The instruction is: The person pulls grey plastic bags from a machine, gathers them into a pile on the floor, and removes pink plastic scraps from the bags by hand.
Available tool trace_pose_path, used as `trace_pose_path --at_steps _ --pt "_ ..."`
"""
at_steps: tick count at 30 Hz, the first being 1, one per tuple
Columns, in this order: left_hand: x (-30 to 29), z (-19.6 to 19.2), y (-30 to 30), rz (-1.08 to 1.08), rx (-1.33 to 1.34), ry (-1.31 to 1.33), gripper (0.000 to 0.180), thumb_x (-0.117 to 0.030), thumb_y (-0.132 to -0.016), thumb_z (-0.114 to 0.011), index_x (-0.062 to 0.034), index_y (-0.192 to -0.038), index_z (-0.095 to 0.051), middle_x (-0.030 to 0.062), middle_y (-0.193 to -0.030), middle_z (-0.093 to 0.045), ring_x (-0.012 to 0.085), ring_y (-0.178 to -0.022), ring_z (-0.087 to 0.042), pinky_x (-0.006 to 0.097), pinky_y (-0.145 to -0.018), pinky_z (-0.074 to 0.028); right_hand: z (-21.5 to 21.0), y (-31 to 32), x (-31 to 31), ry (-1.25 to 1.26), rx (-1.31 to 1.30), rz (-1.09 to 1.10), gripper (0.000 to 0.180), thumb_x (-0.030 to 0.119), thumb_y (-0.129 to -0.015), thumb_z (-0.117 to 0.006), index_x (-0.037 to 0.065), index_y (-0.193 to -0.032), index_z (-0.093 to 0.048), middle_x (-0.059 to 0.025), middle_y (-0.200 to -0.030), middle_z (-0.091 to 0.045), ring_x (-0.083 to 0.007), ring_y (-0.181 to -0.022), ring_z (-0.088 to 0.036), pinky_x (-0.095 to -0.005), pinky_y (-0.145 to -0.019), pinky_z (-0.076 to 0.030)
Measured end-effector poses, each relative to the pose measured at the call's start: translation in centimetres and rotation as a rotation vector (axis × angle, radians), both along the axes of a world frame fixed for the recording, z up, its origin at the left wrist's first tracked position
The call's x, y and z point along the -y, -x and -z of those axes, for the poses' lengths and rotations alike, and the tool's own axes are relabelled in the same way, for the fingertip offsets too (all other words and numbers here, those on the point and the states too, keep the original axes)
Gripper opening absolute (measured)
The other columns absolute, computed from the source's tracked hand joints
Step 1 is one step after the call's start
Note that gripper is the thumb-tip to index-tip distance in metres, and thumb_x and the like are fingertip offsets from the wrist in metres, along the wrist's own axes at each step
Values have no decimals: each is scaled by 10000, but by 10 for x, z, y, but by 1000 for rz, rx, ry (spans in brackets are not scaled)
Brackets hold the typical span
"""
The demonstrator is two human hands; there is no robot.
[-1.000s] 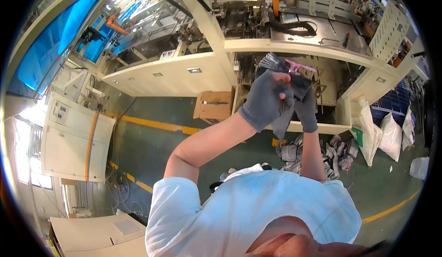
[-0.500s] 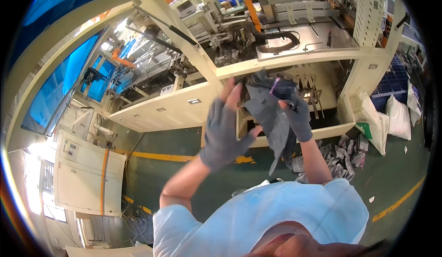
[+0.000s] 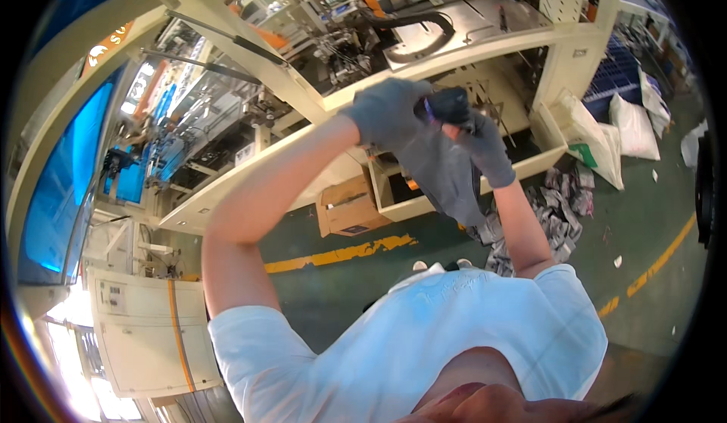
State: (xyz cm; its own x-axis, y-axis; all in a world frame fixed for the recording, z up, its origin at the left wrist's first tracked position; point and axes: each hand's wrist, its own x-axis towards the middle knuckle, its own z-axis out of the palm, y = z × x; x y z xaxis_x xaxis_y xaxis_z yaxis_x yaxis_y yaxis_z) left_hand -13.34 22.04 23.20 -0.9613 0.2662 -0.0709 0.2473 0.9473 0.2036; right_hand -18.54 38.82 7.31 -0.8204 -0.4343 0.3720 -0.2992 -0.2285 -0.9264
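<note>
Both hands wear grey gloves and are raised together in front of the person's chest, closed on the top of a dark grey cloth. The left hand grips the upper left edge of the cloth with its fingers curled over it, and the right hand pinches the bunched top just beside it, so that the two hands almost touch. The top of the cloth is gathered into a dark wad with a hint of purple between the hands, and the rest hangs down loosely below them. Behind the hands stands a cream-coloured machine frame with a slanted top, metal parts and a black hose lying on a grey plate. Below the hands, in the lower part of the frame, there is an open shelf, and to the left of it a brown cardboard box sits on the floor. Under the right hand a heap of grey and white rags lies on the green floor, which carries yellow lines. Far to the right of the hands white sacks lean by the frame. To the left, well apart from the hands, stands a cream cabinet beside blue panels.
</note>
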Motion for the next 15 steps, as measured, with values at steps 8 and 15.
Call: trace_pose_path --at_steps 8,15 --pt "13 -28 17 335 25 -188 402 -199 -711 -668 -30 -1069 -594 153 -882 -627 233 -822 -607 314 -746 -463 54 -29 1 -14 179 -114 674 166 -687 -776 23 -1254 -440 -49 -1161 -532 -140 -1058 -492 -288 -924 -382" --pt "11 -65 -9 407 -79 186 520 -167 -734 -592 -138 -1235 -459 107 -879 -629 266 -856 -628 355 -707 -490 82 -28 32 -23 -16 123 491 166 -681 -788 29 -1098 -568 -51 -1079 -583 -138 -970 -531 -289 -832 -440"
